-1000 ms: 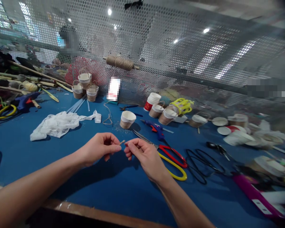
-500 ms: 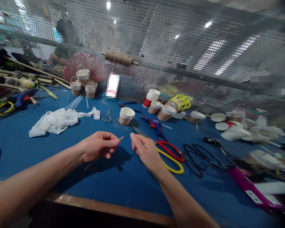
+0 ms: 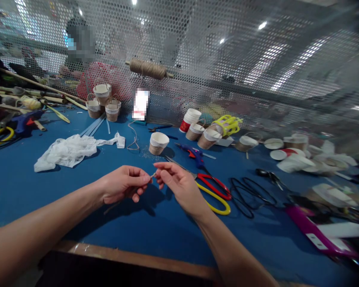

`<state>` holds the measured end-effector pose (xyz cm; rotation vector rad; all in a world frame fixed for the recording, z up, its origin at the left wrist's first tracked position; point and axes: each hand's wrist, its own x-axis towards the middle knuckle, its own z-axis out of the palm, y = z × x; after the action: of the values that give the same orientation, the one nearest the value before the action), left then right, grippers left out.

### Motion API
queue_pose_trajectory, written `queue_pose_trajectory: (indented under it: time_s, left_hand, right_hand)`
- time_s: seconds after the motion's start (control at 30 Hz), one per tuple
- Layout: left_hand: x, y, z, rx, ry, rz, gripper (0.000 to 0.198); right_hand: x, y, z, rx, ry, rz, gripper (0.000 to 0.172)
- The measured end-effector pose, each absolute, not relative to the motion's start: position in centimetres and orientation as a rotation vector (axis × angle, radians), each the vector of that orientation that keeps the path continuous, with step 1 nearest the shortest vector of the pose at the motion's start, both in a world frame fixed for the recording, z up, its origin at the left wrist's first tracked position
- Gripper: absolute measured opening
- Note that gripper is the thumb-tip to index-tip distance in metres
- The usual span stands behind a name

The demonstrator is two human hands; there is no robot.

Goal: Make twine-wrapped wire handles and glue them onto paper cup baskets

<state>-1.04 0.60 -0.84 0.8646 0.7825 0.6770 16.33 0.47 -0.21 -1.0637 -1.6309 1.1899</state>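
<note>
My left hand (image 3: pixel 131 182) pinches a short piece of twine (image 3: pixel 152 175) between thumb and forefinger; its tip sticks out to the right and a tail hangs below the palm. Fingers of my right hand (image 3: pixel 176 184) are closed round that tip, so both hands meet on the twine. Beyond them stands a small cup (image 3: pixel 158 143), white inside with a brown wrapped lower part. Scissors (image 3: pixel 214 186) with one red and one yellow handle lie just right of my right hand. A blue glue gun (image 3: pixel 193 154) rests behind the scissors.
White gauze (image 3: pixel 68 151) lies to the left. Basket-like cups (image 3: pixel 103 95) are stacked behind it; more cups (image 3: pixel 209 137) stand back right. A twine spool (image 3: pixel 148 68) hangs on the mesh (image 3: pixel 179 36). Right are a black cord (image 3: pixel 248 195) and a purple power strip (image 3: pixel 320 235).
My right hand has moved left and its fingers have come onto the tip of the twine. My left hand keeps its pinch. The view has shifted slightly.
</note>
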Motion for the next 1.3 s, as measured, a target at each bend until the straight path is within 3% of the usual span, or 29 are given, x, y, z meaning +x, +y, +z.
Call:
queue_pose_trajectory:
  time_s: [0.17, 0.37, 0.5, 0.63, 1.03, 1.17, 1.3]
  left_hand:
    - [-0.98, 0.35, -0.96, 0.881, 0.75, 0.64, 0.021]
    - [-0.94, 0.15, -0.76, 0.918, 0.731, 0.554, 0.024]
    - [-0.86, 0.02, -0.54, 0.913, 0.772, 0.575, 0.022]
    - [-0.94, 0.01, -0.5, 0.922, 0.778, 0.574, 0.022]
    - [-0.71, -0.19, -0.58, 1.24, 0.939, 0.569, 0.026]
    - [-0.75, -0.04, -0.5, 1.237, 0.935, 0.576, 0.024]
    - [-0.75, 0.0, -0.49, 1.232, 0.936, 0.589, 0.024]
  right_hand:
    - [15.95, 0.33, -0.4, -0.987, -1.691, 1.23, 0.011]
    - [15.96, 0.07, -0.51, -1.021, -1.686, 1.203, 0.013]
    - [16.1, 0.18, -0.61, -1.018, -1.631, 1.285, 0.018]
    - [16.19, 0.26, -0.57, -0.994, -1.558, 1.404, 0.037]
    - [15.79, -0.43, -0.22, -1.246, -1.947, 0.839, 0.031]
    - [16.09, -0.1, -0.24, -1.253, -1.864, 1.056, 0.03]
    - [16.3, 0.38, -0.38, -1.299, -1.767, 1.207, 0.046]
